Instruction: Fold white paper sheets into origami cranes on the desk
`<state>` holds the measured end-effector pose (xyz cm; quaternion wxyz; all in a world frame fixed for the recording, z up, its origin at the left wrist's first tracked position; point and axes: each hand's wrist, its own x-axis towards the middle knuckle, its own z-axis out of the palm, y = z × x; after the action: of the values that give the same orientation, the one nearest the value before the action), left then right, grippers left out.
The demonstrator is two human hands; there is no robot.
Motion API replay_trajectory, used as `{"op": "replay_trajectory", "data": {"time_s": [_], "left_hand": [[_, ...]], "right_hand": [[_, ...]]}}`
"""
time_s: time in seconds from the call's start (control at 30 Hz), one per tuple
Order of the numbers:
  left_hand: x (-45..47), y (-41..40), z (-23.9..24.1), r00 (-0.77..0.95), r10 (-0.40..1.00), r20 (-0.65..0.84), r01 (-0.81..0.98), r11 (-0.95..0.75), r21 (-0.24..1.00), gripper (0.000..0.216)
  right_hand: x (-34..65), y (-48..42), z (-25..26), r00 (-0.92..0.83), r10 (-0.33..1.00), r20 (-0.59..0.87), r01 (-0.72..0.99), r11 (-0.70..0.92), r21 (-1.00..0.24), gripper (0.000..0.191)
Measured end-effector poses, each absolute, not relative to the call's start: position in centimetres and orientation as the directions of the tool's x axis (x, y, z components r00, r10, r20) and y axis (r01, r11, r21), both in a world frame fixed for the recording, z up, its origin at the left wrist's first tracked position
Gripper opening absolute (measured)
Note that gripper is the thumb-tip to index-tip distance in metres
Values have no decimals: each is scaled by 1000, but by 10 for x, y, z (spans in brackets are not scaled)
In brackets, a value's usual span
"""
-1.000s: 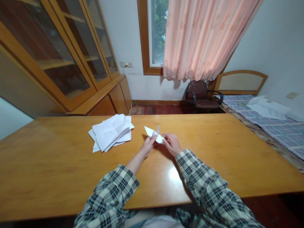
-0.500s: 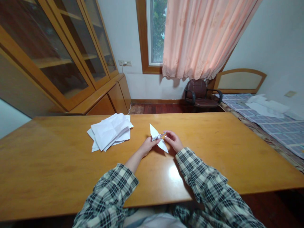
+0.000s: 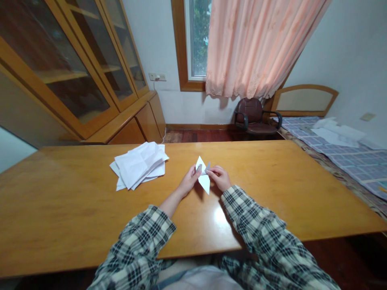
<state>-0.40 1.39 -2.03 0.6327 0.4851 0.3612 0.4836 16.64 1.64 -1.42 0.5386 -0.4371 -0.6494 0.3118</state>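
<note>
Between my hands, a little above the table, is a folded white paper crane (image 3: pixel 204 184), its two pointed wings spread toward and away from me. My left hand (image 3: pixel 189 179) pinches its left side, the thumb on top. On the other side, the fingers of my right hand (image 3: pixel 221 177) are closed on a narrow upright point of the same paper. Parts of the folds are hidden behind my fingers. To the left of my hands lies an untidy stack of creased white paper sheets (image 3: pixel 139 163).
The wooden table (image 3: pixel 75 209) spans the view. Beyond it are a glass-door cabinet (image 3: pixel 81 68) at left, a brown armchair (image 3: pixel 254 114) by the pink curtain (image 3: pixel 248 48), and a bed (image 3: pixel 338 145) with white papers on it at right.
The paper crane has turned in my hands, so its wings now point more straight toward and away from me. My right fingers have closed lower on its right point.
</note>
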Motion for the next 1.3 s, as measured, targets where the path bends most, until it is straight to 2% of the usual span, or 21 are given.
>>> {"op": "replay_trajectory", "data": {"time_s": [0.13, 0.3, 0.43, 0.8, 1.0, 1.17, 1.3], "left_hand": [[-6, 17, -23, 127, 985, 121, -180, -97, 979, 74], [-10, 22, -27, 50, 974, 223, -10, -223, 975, 41], [-12, 24, -28, 14, 965, 261, 70, -261, 963, 31], [-17, 23, -25, -96, 928, 359, 251, -327, 911, 25], [-17, 27, -31, -147, 919, 367, 199, -336, 921, 22], [-14, 29, -33, -144, 959, 242, 26, -241, 970, 31], [-10, 26, -26, -112, 985, 131, -144, -146, 979, 37]], "right_hand": [[167, 16, -12, -39, 906, 422, 240, 419, -876, 33], [167, 15, -12, -47, 916, 397, 235, 397, -887, 32], [168, 15, -12, -43, 918, 394, 233, 393, -890, 32], [165, 16, -14, -62, 911, 407, 233, 410, -882, 25], [165, 18, -18, -25, 904, 426, 224, 421, -879, 21], [166, 19, -19, -31, 901, 432, 226, 428, -875, 20], [165, 20, -23, -20, 921, 390, 166, 387, -907, 22]]}}
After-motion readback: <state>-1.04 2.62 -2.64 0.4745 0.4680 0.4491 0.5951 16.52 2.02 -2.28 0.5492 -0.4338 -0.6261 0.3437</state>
